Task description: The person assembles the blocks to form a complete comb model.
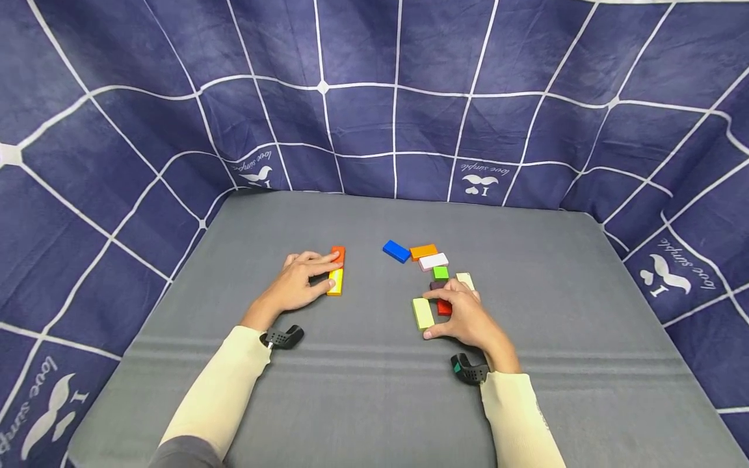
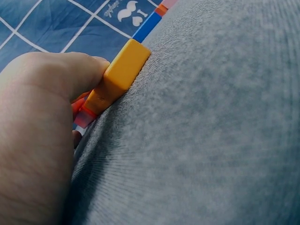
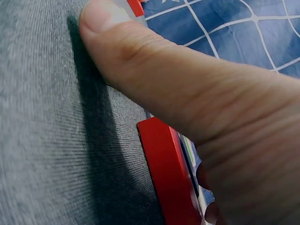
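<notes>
In the head view my left hand (image 1: 301,281) rests at a yellow block (image 1: 335,283) and an orange-red block (image 1: 338,253), which lie end to end. Its fingers reach onto them fairly straight, and the thumb touches the yellow block's side, as the left wrist view also shows. My right hand (image 1: 465,315) pinches a pale yellow block (image 1: 423,313) by its two ends, between thumb and index finger. Under that hand lie a red block (image 1: 445,307) and a dark block (image 1: 436,285), both partly covered. The thumb hides the pale yellow block in the right wrist view.
Beyond the right hand lie a green block (image 1: 441,273), a white block (image 1: 433,261), an orange block (image 1: 424,251) and a blue block (image 1: 396,251). A cream block (image 1: 465,280) is beside the hand. A blue gridded curtain (image 1: 363,123) surrounds the grey table (image 1: 363,390).
</notes>
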Demonstrator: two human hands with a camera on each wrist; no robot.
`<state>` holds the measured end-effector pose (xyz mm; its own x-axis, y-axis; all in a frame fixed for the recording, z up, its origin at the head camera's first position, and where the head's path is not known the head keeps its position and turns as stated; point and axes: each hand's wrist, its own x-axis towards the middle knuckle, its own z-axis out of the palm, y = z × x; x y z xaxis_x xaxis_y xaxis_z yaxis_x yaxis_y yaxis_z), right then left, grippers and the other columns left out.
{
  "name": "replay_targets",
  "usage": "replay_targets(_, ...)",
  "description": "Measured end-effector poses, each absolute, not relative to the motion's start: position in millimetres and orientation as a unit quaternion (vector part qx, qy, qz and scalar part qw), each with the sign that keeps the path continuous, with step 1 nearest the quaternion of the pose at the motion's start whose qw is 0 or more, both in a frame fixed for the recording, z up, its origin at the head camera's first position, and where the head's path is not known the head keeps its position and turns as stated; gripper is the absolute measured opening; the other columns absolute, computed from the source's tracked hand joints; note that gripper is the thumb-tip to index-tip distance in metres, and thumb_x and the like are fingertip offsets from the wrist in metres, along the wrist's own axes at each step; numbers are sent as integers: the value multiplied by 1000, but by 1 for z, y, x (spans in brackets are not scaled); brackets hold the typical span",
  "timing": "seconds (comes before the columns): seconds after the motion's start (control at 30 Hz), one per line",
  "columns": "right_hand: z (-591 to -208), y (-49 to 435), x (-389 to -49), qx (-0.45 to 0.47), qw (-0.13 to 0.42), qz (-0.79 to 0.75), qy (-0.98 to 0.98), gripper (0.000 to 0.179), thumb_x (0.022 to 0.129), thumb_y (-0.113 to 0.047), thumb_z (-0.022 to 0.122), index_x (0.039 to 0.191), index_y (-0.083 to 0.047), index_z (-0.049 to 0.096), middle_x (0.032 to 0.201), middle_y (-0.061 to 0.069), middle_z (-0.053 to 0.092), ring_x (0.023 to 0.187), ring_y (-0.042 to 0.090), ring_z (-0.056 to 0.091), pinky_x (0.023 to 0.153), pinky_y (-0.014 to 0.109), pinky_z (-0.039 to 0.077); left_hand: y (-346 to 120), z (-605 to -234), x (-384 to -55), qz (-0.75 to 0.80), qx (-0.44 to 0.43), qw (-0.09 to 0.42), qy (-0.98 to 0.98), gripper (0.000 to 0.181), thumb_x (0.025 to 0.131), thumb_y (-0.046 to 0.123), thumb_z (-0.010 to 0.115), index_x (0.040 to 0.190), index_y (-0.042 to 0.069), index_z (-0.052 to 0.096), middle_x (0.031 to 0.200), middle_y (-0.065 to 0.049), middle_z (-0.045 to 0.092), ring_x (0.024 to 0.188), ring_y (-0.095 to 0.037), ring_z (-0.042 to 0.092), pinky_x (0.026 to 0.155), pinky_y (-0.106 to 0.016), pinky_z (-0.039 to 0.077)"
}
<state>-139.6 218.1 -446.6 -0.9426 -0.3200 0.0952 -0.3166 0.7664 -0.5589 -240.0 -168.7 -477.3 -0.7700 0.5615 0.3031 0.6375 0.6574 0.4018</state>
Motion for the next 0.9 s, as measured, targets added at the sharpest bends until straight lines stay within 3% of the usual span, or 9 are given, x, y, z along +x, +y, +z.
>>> replay_targets(0.37,-449,211,-141,-143,-16,-279,949,65,64,-41,94,122,-21,72,86,0,48,79,11,42,78,37,19,-166,-475,-245,-252,-314,50,-914,44,100,41,58,143,34,56,155,12,47,126,-15,49,101,-47,25)
replay_targets(0.6,-448,209,-144,-142,-19,-275,951,65,66,-40,93,123,-20,70,90,2,52,80,12,42,78,40,17,-165,-474,-248,-264,-302,56,-914,44,98,38,62,141,34,59,153,12,49,124,-15,50,100,-45,25)
replay_targets(0.9,-449,207,-142,-138,-39,-289,947,65,61,-40,96,119,-21,71,88,1,52,77,13,44,80,39,19,-164,-472,-246,-259,-302,45,-916,45,98,39,60,143,34,57,155,11,47,124,-16,50,100,-47,25)
